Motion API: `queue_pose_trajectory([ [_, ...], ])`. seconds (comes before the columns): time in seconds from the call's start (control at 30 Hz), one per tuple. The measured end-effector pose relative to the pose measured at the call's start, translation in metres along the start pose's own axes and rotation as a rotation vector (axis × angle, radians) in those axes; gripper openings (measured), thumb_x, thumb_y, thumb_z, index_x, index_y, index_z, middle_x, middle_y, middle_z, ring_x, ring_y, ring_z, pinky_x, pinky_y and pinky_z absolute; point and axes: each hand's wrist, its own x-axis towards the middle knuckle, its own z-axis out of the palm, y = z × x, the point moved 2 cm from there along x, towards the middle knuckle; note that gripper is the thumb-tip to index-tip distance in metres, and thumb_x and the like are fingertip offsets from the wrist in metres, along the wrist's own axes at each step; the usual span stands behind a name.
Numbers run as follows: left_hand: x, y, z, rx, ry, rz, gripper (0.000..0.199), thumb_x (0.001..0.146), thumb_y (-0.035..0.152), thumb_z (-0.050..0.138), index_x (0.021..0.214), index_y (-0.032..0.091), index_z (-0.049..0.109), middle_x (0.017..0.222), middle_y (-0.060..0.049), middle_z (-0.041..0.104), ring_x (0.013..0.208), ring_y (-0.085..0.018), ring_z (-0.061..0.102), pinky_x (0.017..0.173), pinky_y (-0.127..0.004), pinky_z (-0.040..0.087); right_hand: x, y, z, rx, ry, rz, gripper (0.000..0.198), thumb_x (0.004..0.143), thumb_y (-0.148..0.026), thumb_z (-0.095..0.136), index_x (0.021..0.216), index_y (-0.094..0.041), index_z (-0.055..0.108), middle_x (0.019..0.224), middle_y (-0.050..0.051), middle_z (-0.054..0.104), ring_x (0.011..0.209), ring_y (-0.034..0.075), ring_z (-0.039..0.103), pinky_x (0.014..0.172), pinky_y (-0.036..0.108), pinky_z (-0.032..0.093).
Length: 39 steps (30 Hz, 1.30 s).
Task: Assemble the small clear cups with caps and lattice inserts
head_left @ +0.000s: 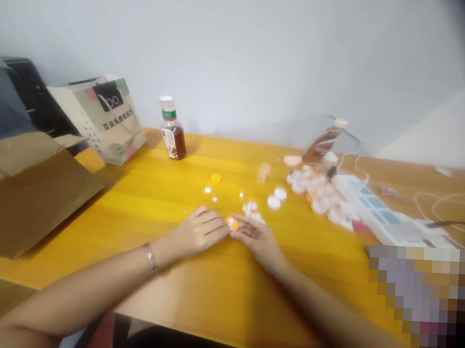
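Between the fingertips of both hands is a small orange and white round piece (233,224), over the middle of the yellow wooden table (195,291). My left hand (202,229) comes from the left with its fingers closed at the piece. From the right, my right hand (258,240) pinches the same piece between thumb and fingers. Just beyond my right hand lies a cluster of small white ring-like parts (253,211). Farther off are a yellow disc (215,178), a few tiny white parts (208,190) and two white discs (273,202). Blur hides the finer details.
At right is a heap of white and orange round pieces (313,191), beside a white power strip (371,212) and cables. A dark drink bottle (175,134) stands at the back; another bottle (322,142) leans right. Left are a paper bag (112,121) and cardboard box (36,200).
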Motion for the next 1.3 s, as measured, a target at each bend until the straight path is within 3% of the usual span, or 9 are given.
queue_pose_trajectory([
  [0.5,-0.001,-0.001,-0.001,-0.076,-0.041,-0.041,0.021,0.086,0.012,0.043,0.102,0.017,0.055,0.095,-0.006,0.064,0.09,-0.016,0.053,0.069,-0.029,0.036,-0.001,-0.001,0.0,0.0,-0.007,-0.01,0.032,0.062,-0.017,0.071,0.093,-0.024,0.065,0.079,-0.003,0.067,0.072,0.01,0.061,0.079,0.026,0.048],
  [0.6,0.0,-0.005,-0.004,-0.217,0.029,-0.158,0.021,0.085,0.011,0.044,0.1,0.018,0.057,0.092,-0.005,0.064,0.085,-0.014,0.054,0.07,-0.029,0.038,-0.002,-0.002,0.0,-0.032,0.009,-0.024,0.032,0.064,-0.019,0.07,0.094,-0.024,0.064,0.078,-0.002,0.067,0.074,0.01,0.061,0.081,0.028,0.047],
  [0.7,0.001,-0.008,-0.004,-0.442,0.108,-0.389,0.016,0.085,0.016,0.046,0.095,0.017,0.058,0.089,-0.005,0.063,0.082,-0.014,0.054,0.075,-0.029,0.041,-0.002,-0.003,0.0,-0.072,0.024,-0.045,0.031,0.065,-0.02,0.069,0.095,-0.024,0.064,0.079,-0.002,0.067,0.076,0.011,0.062,0.082,0.028,0.047],
  [0.8,0.002,-0.009,0.004,-0.701,0.065,-0.673,0.018,0.083,0.026,0.049,0.096,0.016,0.056,0.089,-0.005,0.062,0.081,-0.013,0.056,0.074,-0.028,0.044,-0.002,-0.003,0.001,-0.085,0.026,-0.066,0.029,0.066,-0.021,0.068,0.094,-0.024,0.064,0.084,-0.001,0.067,0.08,0.012,0.062,0.083,0.029,0.047],
  [0.87,0.002,-0.006,0.012,-0.874,0.015,-0.785,0.023,0.081,0.03,0.052,0.098,0.015,0.055,0.089,-0.006,0.062,0.079,-0.013,0.057,0.071,-0.027,0.045,-0.002,-0.003,0.001,-0.078,0.017,-0.069,0.029,0.066,-0.021,0.068,0.094,-0.024,0.063,0.086,-0.001,0.068,0.082,0.013,0.063,0.084,0.03,0.047],
  [1.0,0.0,-0.003,0.025,-1.05,0.008,-0.844,0.025,0.076,0.03,0.059,0.095,0.014,0.055,0.088,-0.006,0.061,0.076,-0.012,0.056,0.069,-0.024,0.045,-0.002,-0.004,0.004,-0.064,0.005,-0.061,0.028,0.066,-0.022,0.068,0.093,-0.023,0.063,0.089,0.0,0.068,0.084,0.014,0.063,0.085,0.031,0.047],
  [1.3,-0.004,0.0,0.036,-1.16,0.049,-0.896,0.021,0.074,0.028,0.061,0.085,0.012,0.053,0.078,-0.002,0.056,0.066,-0.008,0.05,0.062,-0.02,0.042,-0.004,-0.006,0.007,-0.096,0.02,-0.054,0.023,0.066,-0.026,0.068,0.088,-0.021,0.064,0.088,0.002,0.069,0.082,0.015,0.063,0.086,0.033,0.047],
])
